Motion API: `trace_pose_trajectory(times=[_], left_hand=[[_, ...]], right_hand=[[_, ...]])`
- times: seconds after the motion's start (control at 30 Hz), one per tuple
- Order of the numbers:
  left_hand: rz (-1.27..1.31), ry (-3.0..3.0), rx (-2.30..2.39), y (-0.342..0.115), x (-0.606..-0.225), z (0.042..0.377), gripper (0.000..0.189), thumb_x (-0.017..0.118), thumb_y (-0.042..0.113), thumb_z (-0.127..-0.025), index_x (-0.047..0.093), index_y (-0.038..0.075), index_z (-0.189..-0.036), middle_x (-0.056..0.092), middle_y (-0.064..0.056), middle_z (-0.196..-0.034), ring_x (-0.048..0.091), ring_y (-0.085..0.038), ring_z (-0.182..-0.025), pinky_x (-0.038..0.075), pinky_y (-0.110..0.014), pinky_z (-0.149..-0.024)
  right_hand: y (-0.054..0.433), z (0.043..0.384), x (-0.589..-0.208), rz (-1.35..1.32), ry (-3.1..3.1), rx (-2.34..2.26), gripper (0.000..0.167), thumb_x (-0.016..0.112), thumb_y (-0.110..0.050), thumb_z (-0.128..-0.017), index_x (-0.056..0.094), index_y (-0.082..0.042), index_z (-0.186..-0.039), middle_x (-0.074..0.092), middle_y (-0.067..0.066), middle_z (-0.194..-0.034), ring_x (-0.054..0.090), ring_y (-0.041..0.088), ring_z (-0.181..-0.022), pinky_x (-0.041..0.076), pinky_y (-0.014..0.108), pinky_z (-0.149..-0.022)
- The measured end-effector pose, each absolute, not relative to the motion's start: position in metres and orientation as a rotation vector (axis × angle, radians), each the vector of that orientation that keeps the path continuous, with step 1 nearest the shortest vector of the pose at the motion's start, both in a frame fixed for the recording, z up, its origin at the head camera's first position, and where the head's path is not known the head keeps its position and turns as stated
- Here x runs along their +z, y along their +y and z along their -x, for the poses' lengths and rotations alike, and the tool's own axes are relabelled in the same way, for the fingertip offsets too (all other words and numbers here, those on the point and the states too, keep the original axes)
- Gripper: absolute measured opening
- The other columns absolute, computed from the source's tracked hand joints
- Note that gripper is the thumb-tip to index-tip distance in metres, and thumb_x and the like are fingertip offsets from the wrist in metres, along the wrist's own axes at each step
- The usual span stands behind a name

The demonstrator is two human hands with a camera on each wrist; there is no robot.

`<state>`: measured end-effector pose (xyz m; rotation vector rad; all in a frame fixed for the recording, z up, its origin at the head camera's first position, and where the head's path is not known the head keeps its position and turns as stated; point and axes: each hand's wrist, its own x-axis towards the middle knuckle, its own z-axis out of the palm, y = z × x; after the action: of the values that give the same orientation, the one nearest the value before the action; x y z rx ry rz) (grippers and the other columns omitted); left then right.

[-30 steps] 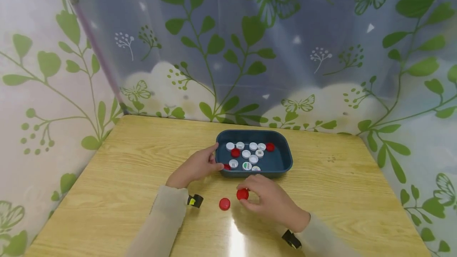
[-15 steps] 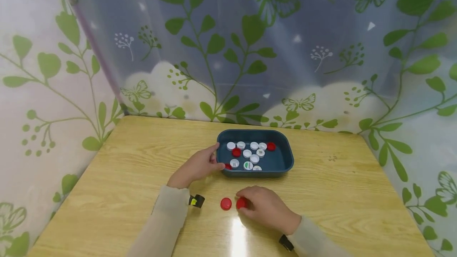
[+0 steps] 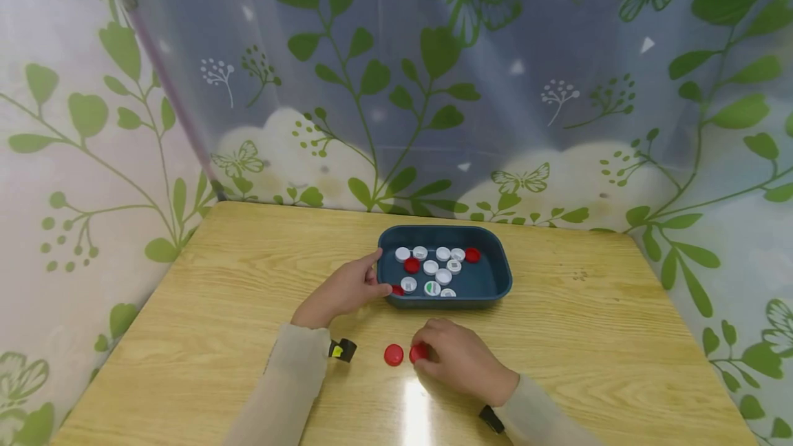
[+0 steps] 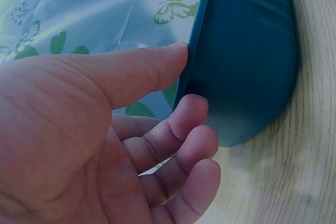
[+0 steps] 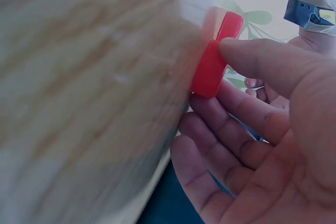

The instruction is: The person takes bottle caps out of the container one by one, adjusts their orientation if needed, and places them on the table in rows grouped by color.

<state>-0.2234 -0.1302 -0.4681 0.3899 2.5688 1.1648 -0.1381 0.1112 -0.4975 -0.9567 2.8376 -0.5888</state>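
A dark blue tray point(image 3: 449, 303) stands on the table with several white bottle caps point(image 3: 443, 277) and a few red ones point(image 3: 411, 265) inside. My left hand point(image 3: 339, 293) holds its left end; the left wrist view has the thumb on the rim and the fingers at the outer wall point(image 4: 247, 61). In front of the tray, my right hand point(image 3: 464, 361) pinches a red bottle cap point(image 5: 210, 72) between thumb and fingers, down at the tabletop. Just left of it lies a second red bottle cap point(image 3: 393, 355), a narrow gap apart in the head view.
The wooden table point(image 3: 588, 336) extends to both sides of the tray. A patterned curtain point(image 3: 396, 102) with green leaves and butterflies hangs behind the table and along its sides. Glare shows on the tabletop near the front.
My right hand has brought its red bottle cap down and towards me onto the table, beside the other red cap. The left hand has stayed at the tray.
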Motion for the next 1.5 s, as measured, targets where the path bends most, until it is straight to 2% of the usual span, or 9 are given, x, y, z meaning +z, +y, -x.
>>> trace_pose_trajectory(times=[0.9, 1.13, 1.33, 1.43, 1.5], left_hand=[[-0.411, 2.561, 1.146, -0.13, -0.466, 0.223, 0.081, 0.075, 0.028, -0.097, 0.032, 0.007, -0.162, 0.056, -0.003, -0.083, 0.053, -0.019, -0.072, 0.04, -0.031, -0.064], [-0.375, 2.572, 1.146, -0.131, -0.464, 0.221, 0.081, 0.076, 0.027, -0.096, 0.033, 0.009, -0.163, 0.056, -0.004, -0.084, 0.053, -0.02, -0.072, 0.041, -0.032, -0.064], [-0.376, 2.568, 1.15, -0.131, -0.467, 0.223, 0.082, 0.076, 0.027, -0.096, 0.031, 0.011, -0.163, 0.056, -0.005, -0.084, 0.053, -0.021, -0.072, 0.04, -0.032, -0.064], [-0.368, 2.569, 1.146, -0.129, -0.467, 0.223, 0.083, 0.076, 0.027, -0.096, 0.031, 0.011, -0.163, 0.056, -0.004, -0.084, 0.053, -0.02, -0.073, 0.04, -0.032, -0.063], [-0.362, 2.565, 1.143, -0.128, -0.467, 0.223, 0.083, 0.076, 0.028, -0.096, 0.031, 0.011, -0.163, 0.056, -0.005, -0.085, 0.054, -0.02, -0.074, 0.04, -0.032, -0.064]], right_hand=[[0.111, 0.136, -0.499, 0.915, 2.856, -0.594, 0.016, 0.08, -0.025, -0.089, 0.075, -0.018, -0.103, 0.064, -0.008, -0.096, 0.054, 0.008, -0.086, 0.053, 0.028, -0.076], [0.116, 0.138, -0.489, 0.899, 2.804, -0.591, 0.029, 0.077, -0.032, -0.092, 0.072, -0.016, -0.116, 0.067, -0.008, -0.102, 0.058, 0.009, -0.091, 0.055, 0.033, -0.083], [0.144, 0.167, -0.468, 0.903, 3.0, -0.754, 0.027, 0.074, -0.025, -0.095, 0.071, -0.011, -0.117, 0.069, -0.004, -0.103, 0.062, 0.01, -0.091, 0.056, 0.034, -0.082], [0.168, 0.199, -0.456, 0.862, 3.158, -0.69, 0.024, 0.074, -0.021, -0.093, 0.071, -0.009, -0.114, 0.071, 0.001, -0.102, 0.064, 0.015, -0.089, 0.054, 0.041, -0.084], [0.182, 0.219, -0.451, 0.809, 3.242, -0.518, 0.023, 0.076, -0.02, -0.092, 0.072, -0.008, -0.112, 0.072, 0.006, -0.103, 0.065, 0.022, -0.092, 0.051, 0.049, -0.091]])
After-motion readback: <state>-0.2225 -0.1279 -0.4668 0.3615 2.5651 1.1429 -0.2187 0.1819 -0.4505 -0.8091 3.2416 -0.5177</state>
